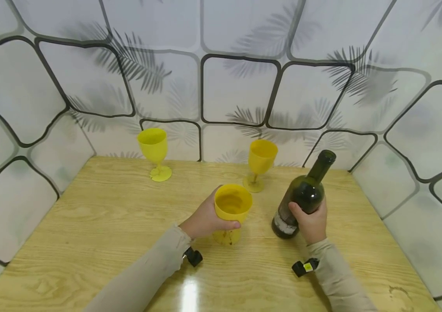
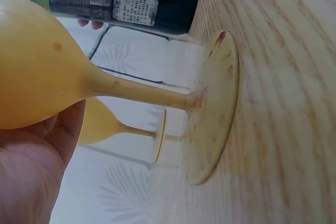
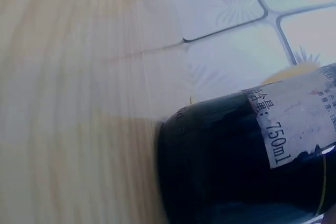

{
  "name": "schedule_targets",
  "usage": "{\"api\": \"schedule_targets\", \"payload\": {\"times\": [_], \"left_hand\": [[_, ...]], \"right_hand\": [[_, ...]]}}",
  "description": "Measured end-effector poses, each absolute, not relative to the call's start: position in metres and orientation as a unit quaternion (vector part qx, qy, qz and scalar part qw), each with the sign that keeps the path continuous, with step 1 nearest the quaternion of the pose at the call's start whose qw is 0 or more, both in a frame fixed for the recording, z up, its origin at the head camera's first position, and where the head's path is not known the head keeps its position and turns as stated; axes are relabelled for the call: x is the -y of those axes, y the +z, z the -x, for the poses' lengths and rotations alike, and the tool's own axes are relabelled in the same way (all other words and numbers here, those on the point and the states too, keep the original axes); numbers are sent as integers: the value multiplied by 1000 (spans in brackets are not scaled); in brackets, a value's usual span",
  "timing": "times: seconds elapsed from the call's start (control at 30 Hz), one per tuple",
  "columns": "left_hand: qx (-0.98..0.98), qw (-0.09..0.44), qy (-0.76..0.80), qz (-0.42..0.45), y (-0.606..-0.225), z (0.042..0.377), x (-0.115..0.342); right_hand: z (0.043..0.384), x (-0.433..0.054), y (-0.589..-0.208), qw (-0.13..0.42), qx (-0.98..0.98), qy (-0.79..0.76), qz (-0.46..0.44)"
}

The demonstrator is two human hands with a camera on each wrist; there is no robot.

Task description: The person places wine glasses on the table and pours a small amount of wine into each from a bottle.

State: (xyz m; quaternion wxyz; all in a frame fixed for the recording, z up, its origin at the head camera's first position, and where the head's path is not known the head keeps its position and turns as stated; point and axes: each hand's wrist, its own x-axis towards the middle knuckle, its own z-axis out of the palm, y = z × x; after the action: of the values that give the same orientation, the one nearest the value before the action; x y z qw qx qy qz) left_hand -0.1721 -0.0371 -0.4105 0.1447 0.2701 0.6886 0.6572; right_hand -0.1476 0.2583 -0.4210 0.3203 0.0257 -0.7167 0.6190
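Observation:
My left hand (image 1: 205, 219) grips a yellow goblet (image 1: 232, 215) round its bowl, thumb across the near side. In the left wrist view the goblet's stained foot (image 2: 212, 108) is at the wooden tabletop; whether it touches is hard to tell. To the right, my right hand (image 1: 313, 223) holds a dark green wine bottle (image 1: 300, 193) round its body, with the uncapped neck leaning right and away. A worn white label (image 3: 294, 119) reading 750ml shows in the right wrist view. The bottle's base is at the table, but contact is unclear.
Two more goblets stand upright toward the back of the wooden table (image 1: 127, 225): a yellow-green one (image 1: 154, 149) at left and a deeper yellow one (image 1: 261, 158) just behind the held goblet. Patterned walls (image 1: 240, 91) enclose the table at the back and both sides.

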Motion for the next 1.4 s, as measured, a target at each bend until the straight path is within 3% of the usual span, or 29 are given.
{"api": "schedule_targets", "payload": {"times": [0.33, 0.63, 0.97, 1.4], "left_hand": [[-689, 142, 658, -268, -414, 172, 36], [-687, 138, 662, -267, -414, 173, 35], [-685, 148, 664, -261, -411, 171, 35], [-682, 143, 668, -262, -411, 172, 35]], "right_hand": [[142, -243, -423, 294, 705, 641, -75], [145, -241, -419, 254, 629, 707, -202], [142, -238, -421, 293, 696, 648, -97], [134, -237, -412, 318, 750, 568, -119]]}}
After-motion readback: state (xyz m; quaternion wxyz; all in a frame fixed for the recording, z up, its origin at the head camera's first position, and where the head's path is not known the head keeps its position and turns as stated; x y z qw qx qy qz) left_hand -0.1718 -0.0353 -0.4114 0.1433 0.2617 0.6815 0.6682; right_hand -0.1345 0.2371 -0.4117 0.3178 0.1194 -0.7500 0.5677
